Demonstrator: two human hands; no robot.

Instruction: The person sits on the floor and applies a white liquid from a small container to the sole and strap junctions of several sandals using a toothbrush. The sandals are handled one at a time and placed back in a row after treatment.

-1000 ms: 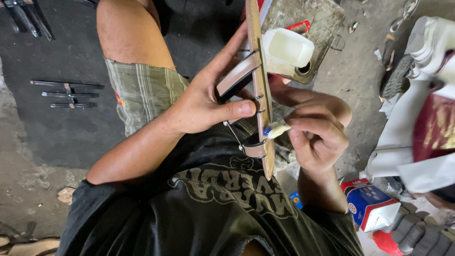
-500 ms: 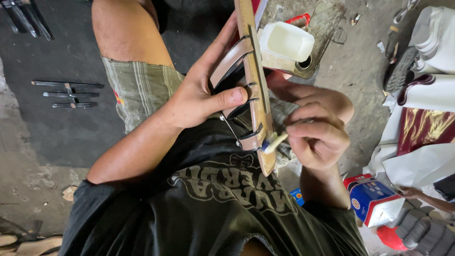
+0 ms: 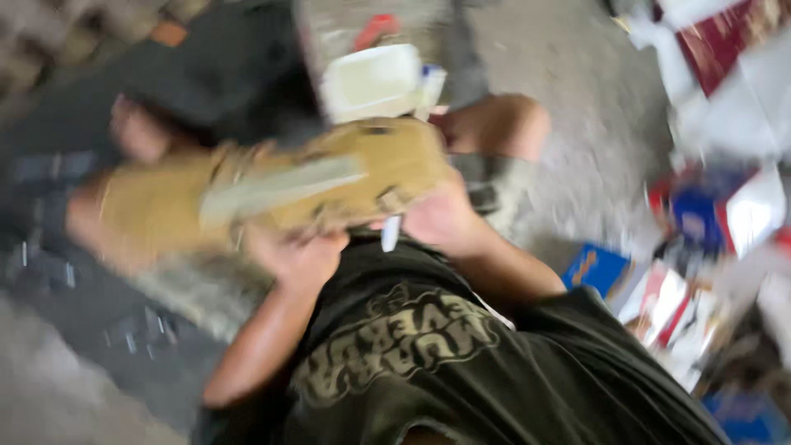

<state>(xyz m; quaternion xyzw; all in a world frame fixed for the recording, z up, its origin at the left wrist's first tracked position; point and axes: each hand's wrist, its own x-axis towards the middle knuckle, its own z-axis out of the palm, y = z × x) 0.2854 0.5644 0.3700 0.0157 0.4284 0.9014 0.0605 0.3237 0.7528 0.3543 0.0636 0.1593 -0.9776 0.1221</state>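
Observation:
The picture is badly motion-blurred. A tan, flat sandal-like piece (image 3: 329,177) with a paler strip along its middle lies broad side up across my lap. My left hand (image 3: 297,257) grips its lower edge from beneath. At the sandal's right end is my right hand (image 3: 443,221), fingers curled, and a small white stick (image 3: 390,234) pokes down out of them. My dark printed shirt fills the bottom of the view, and my bare knee (image 3: 498,124) shows behind the sandal.
A white plastic tub (image 3: 375,81) stands on the concrete floor just beyond the sandal. A blue box (image 3: 597,268) and red, white and blue packets (image 3: 725,214) are heaped at the right. A dark mat (image 3: 58,272) with small metal tools lies at the left.
The sandal has swung from edge-on and upright to lying crosswise with its broad tan face up. The view has swept sideways and blurred. Both hands remain on the sandal.

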